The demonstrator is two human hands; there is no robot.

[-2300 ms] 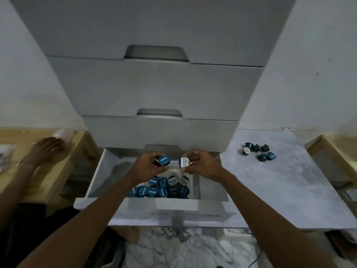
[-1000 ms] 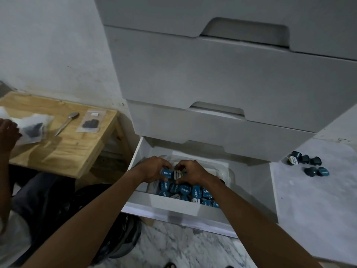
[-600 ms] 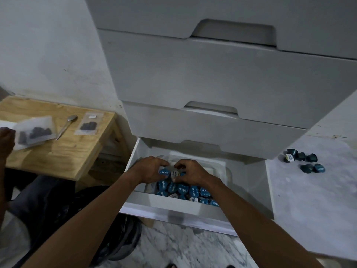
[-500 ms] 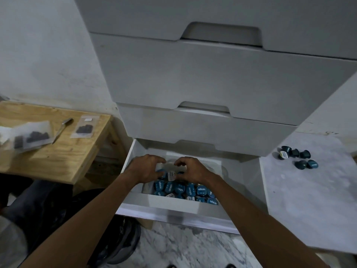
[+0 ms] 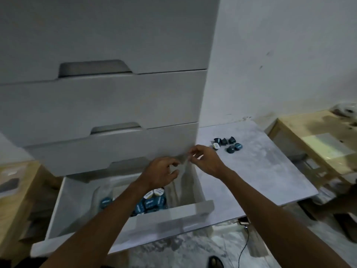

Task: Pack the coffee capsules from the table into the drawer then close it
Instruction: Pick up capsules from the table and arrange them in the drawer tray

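The bottom drawer [image 5: 173, 214] stands pulled out. Several blue-lidded coffee capsules [image 5: 152, 200] lie in it inside a clear plastic liner, partly hidden by my left forearm. Several more capsules [image 5: 227, 145] sit in a small cluster on the grey marble table [image 5: 251, 175], just right of the cabinet. My left hand [image 5: 160, 174] hovers above the drawer's back right corner with its fingers curled apart and no capsule in it. My right hand [image 5: 205, 161] is beside it, closer to the table cluster, also without a capsule. A pale, blurred translucent strip rises between the fingertips.
Closed grey drawers [image 5: 108, 105] fill the cabinet above the open one. A wooden table [image 5: 316, 144] stands at the right and another wooden table [image 5: 17, 192] at the left. A black cable [image 5: 243, 246] and a dark shoe [image 5: 215, 263] are on the marble floor.
Both hands have let go of their capsules in the drawer and risen up and right, toward the table. The view has swung right.
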